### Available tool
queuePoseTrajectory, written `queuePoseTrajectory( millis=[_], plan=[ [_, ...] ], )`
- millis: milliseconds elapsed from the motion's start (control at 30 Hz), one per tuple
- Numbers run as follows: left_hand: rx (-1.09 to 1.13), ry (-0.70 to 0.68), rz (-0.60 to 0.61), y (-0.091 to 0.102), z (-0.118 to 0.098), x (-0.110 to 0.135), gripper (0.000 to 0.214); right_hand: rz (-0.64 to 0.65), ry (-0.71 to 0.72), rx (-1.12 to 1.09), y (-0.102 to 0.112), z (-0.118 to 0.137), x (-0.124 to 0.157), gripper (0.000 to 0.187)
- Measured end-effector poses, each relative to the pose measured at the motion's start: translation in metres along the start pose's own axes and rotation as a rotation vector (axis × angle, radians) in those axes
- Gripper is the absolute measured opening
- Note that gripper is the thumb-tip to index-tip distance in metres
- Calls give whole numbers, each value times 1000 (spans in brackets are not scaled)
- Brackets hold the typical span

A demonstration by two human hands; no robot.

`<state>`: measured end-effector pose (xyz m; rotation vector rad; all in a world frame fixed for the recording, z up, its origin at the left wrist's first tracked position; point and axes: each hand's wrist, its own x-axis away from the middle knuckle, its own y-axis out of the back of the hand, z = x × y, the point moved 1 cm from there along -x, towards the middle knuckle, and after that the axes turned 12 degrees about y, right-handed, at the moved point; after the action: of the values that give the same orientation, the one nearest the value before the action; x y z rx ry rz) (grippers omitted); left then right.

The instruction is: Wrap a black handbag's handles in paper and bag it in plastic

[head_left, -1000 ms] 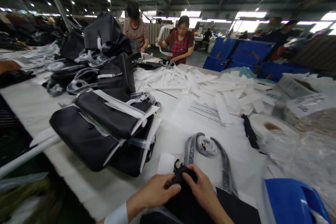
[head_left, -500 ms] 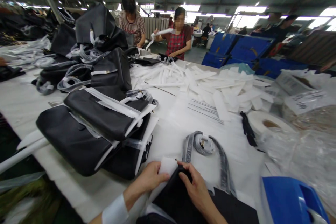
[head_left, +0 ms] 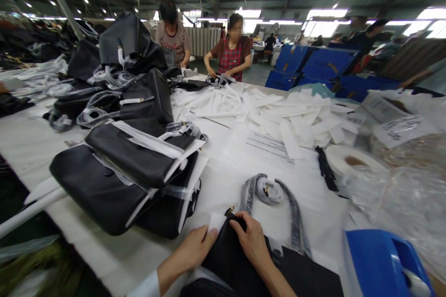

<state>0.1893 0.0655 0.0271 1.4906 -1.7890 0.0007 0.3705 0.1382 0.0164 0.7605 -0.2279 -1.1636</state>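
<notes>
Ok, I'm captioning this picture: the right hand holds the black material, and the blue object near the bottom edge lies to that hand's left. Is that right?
One part is wrong: the blue object lies to the right of the right hand, as the head view shows. That hand does hold the black material.

Near centre: two bare hands (head_left: 251, 241), one black leather-look bag (head_left: 220, 257), one small white sheet (head_left: 216, 221), one coiled plastic-wrapped strap (head_left: 274, 195), one arched black plastic-wrapped strap (head_left: 295, 222). Near right: one blue plastic casing (head_left: 372, 260); farther, one white roll with brown core (head_left: 336, 158). Far: two people (head_left: 237, 58), at least four blue boxes (head_left: 329, 62).
</notes>
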Motion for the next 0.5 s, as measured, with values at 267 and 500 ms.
queuePoseTrajectory(
  millis=[267,500],
  plan=[
    [-318,99,-137,-12,-7,13,67,-55,76,102,45,28,21,40],
    [-451,48,-167,-19,7,4,61,197,51,452,110,45,155,58]
  ],
)
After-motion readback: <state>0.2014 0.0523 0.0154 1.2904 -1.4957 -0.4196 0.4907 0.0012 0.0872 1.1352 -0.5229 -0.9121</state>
